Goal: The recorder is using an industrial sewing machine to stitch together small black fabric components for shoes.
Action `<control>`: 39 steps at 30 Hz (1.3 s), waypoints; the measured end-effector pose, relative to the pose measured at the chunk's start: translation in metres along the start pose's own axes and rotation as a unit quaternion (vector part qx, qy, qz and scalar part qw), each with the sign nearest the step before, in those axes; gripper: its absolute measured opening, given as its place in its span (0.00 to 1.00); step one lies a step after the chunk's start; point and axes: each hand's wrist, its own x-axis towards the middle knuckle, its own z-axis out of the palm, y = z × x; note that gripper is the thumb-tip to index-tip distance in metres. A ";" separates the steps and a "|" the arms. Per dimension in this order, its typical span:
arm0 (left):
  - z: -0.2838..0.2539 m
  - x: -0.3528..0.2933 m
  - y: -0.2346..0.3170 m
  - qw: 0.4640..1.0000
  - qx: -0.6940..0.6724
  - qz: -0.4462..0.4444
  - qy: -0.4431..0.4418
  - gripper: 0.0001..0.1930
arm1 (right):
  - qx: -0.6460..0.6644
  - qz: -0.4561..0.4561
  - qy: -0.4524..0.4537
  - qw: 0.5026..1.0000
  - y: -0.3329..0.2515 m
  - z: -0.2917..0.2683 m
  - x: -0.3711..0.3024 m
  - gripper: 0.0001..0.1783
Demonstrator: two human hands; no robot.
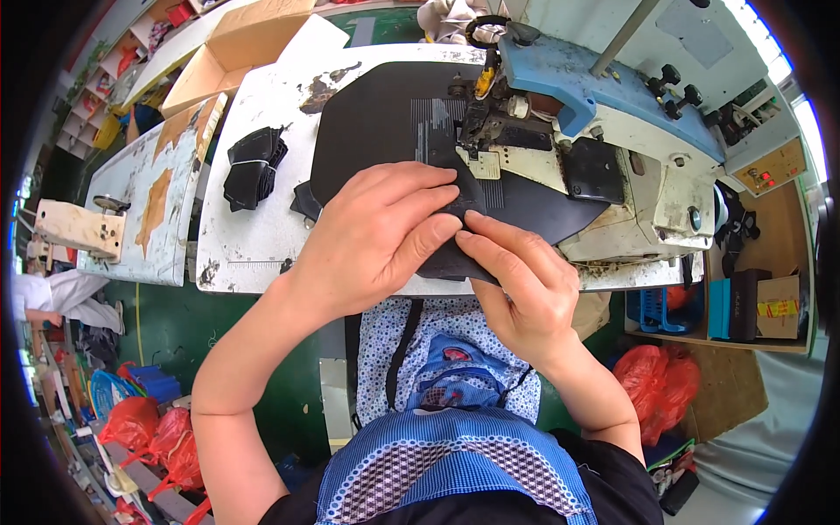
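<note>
A thin black piece (442, 262), fabric or leather, lies under both my hands at the near side of the sewing machine (569, 96). My left hand (385, 227) rests on it, its fingers stretched out flat toward the needle area. Close beside it, my right hand (525, 284) grips the piece's near edge, fingers on top and thumb mostly hidden below. The fingertips of both hands nearly meet. Beneath lies a smooth black work plate (367, 114) with a striped patch. The metal needle plate (486, 164) shows just beyond my fingers.
On the white, stained table (236, 254), a tied bundle of black pieces (254, 166) lies left of the plate. An open cardboard box (232, 52) stands behind. Another machine table (157, 201) is at left, near a person's legs (70, 302). Red bags (656, 389) sit at lower right.
</note>
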 end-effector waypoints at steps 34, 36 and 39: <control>-0.013 0.029 -0.032 0.982 0.112 0.140 -0.061 0.21 | -0.063 -0.004 -0.046 0.997 -0.002 0.015 0.000 0.30; -0.012 0.029 -0.033 0.982 0.108 0.141 -0.065 0.20 | -0.062 -0.002 -0.050 0.997 -0.003 0.016 -0.001 0.30; -0.013 0.029 -0.035 0.981 0.123 0.140 -0.063 0.18 | -0.060 -0.007 -0.044 0.997 -0.002 0.018 -0.002 0.29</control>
